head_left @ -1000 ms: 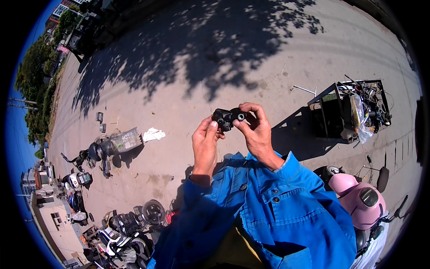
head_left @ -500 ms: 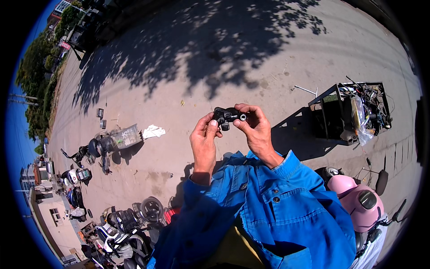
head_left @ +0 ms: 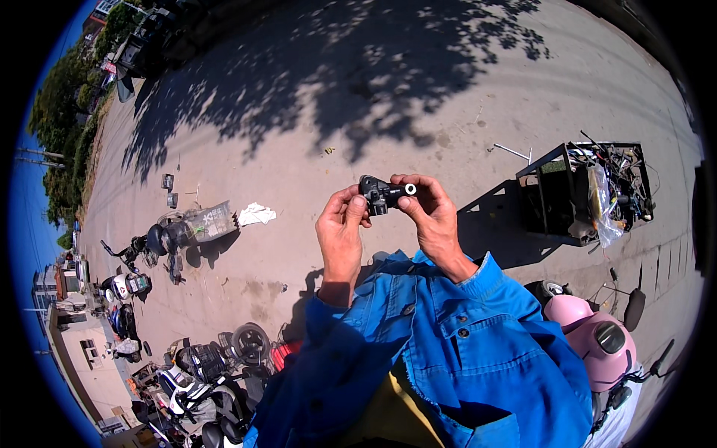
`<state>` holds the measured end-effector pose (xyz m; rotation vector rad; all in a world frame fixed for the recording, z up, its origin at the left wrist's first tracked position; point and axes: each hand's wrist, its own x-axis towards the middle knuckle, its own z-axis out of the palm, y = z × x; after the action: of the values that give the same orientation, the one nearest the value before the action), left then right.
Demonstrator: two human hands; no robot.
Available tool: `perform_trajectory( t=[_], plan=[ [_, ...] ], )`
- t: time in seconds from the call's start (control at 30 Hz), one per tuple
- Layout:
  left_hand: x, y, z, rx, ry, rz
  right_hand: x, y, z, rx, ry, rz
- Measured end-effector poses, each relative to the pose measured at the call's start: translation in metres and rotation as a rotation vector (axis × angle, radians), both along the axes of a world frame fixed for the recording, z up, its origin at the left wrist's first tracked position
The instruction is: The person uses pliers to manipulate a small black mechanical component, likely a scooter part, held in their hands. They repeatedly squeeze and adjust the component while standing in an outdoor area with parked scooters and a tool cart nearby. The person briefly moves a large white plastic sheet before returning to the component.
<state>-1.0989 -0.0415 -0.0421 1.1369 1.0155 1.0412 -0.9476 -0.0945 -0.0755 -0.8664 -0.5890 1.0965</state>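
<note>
Both hands hold one small black part that looks like a handlebar throttle grip, in front of my chest. It has a bulky housing at the left end, with a short block pointing down. Its right end is a round tube opening with a pale rim, turned up toward me. My left hand pinches the housing between thumb and fingers. My right hand holds the tube end, thumb below and fingers above. The fingertips behind the part are hidden.
A black metal cart piled with tools stands at the right, a pink scooter at the lower right. A scooter with a plastic-covered box and a white cloth are left. Parked scooters and a loose wheel fill the lower left.
The black part has turned in my fingers, so its tube opening faces more toward me and shows a brighter rim. Both hands keep their hold, and my right hand has shifted slightly right.
</note>
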Motion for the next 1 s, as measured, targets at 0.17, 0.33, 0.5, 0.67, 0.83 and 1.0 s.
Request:
perform_trajectory(
  t=[0.17,0.33,0.5,0.67,0.83,1.0],
  plan=[
    [0.001,0.0,0.001,0.016,0.015,0.017,0.002,-0.001,0.001,-0.025,-0.065,0.005],
    [0.007,0.0,0.004,0.055,0.016,0.042,0.004,-0.002,0.004,-0.008,-0.062,-0.012],
    [0.007,0.001,0.008,0.089,0.053,0.022,0.005,-0.002,0.005,0.01,-0.057,-0.022],
    [0.008,-0.001,0.01,0.101,0.07,-0.002,0.005,-0.001,0.008,0.058,-0.11,-0.065],
    [0.006,-0.002,0.013,0.117,0.076,-0.014,0.004,0.0,0.009,0.098,-0.128,-0.079],
    [0.009,-0.003,0.019,0.153,0.102,0.0,0.005,0.0,0.011,0.11,-0.137,-0.073]
  ],
)
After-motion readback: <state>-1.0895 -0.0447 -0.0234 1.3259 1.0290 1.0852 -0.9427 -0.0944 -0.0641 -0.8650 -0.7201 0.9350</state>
